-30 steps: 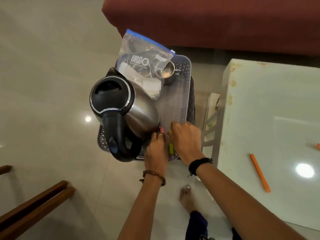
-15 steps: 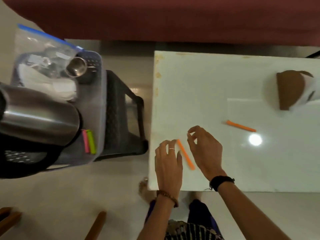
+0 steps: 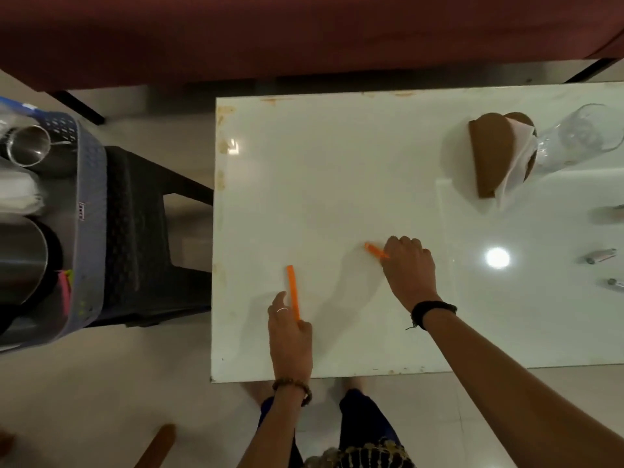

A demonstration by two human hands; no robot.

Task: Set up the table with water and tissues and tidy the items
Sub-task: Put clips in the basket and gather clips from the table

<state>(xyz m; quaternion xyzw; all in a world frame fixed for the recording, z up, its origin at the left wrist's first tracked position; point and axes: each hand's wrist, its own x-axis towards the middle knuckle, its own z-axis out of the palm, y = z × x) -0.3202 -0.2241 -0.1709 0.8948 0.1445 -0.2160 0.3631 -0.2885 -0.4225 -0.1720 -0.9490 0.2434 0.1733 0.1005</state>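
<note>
Two orange sticks on the white table (image 3: pixel 337 163): the left hand (image 3: pixel 291 336) pinches the near orange stick (image 3: pixel 293 291), and the right hand (image 3: pixel 408 268) curls over the far orange stick (image 3: pixel 374 250). Tissue holder (image 3: pixel 489 157) sits far right, beside a glass (image 3: pixel 580 133).

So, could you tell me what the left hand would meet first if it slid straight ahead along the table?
Probably nothing: beyond the left hand and its orange stick, the white glossy table looks bare.
</note>
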